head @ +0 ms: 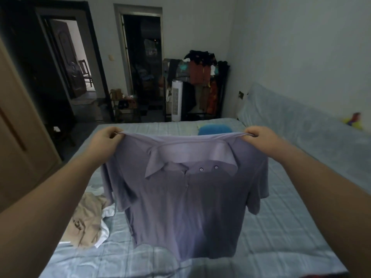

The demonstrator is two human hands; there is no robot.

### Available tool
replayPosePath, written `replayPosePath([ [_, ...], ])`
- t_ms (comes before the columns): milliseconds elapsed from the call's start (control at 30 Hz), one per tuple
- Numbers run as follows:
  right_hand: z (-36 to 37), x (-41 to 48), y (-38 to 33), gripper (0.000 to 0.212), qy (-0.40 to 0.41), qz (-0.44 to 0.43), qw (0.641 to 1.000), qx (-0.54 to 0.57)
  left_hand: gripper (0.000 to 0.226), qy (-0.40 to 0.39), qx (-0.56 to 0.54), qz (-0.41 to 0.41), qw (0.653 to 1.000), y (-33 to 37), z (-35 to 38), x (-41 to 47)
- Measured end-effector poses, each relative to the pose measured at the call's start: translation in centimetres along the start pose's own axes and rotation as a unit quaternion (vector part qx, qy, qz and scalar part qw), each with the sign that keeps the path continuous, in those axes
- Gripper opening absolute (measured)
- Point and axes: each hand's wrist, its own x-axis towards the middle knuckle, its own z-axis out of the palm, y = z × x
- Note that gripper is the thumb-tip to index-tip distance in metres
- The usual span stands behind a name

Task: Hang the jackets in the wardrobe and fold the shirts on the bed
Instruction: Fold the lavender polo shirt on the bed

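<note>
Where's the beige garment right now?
In the head view, the beige garment lies crumpled on the left of the bed, touching a white cloth, just left of the purple polo shirt.

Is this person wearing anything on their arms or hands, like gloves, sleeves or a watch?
No. The left hand and right hand are bare: no gloves, and no rings that show. The left forearm and right forearm are bare too, up to the picture's edge: no sleeve, watch or bracelet in view.
</note>
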Motion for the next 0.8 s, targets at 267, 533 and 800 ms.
replayPosePath([
  [267, -1.4, -3.3, 1.8, 0.014, 0.119, 0.035, 0.986, 0.113, 0.021, -0.066, -0.092, 0.060, 0.992, -0.2, -1.0, -2.0],
  [533, -0.6, -5.3, 4.3, 0.032, 0.216, 0.010, 0.970, -0.111, 0.014, -0.088, -0.153, 0.064, 0.982, -2.2, 0.4, -3.2],
  [800, 4.8, -0.7, 11.4, 0.054, 0.104, 0.100, 0.975, -0.166, 0.020, -0.141, -0.094, 0.004, 0.986, -5.6, 7.5, 1.1],
])
